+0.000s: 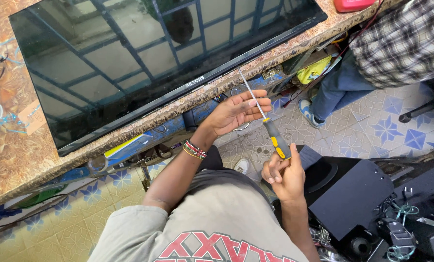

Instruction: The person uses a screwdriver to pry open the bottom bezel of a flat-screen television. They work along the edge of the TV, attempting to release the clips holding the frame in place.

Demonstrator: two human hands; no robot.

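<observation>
My right hand [284, 175] grips the grey and yellow handle of a long screwdriver [275, 139], whose thin metal shaft points up and left toward the table edge. My left hand [237, 112], with a beaded band at the wrist, has its fingers curled around the middle of the shaft. Both hands are held in front of my chest, just below the front edge of the mottled brown table [13, 160]. A large flat black television [144, 58] lies screen-up on that table, reflecting window bars.
Another person in a checked shirt [406, 43] and jeans stands at the upper right. Black electronic housings and loose wires [396, 213] lie at the lower right. A red object [350, 4] sits at the table's far edge. The floor has patterned tiles [377, 126].
</observation>
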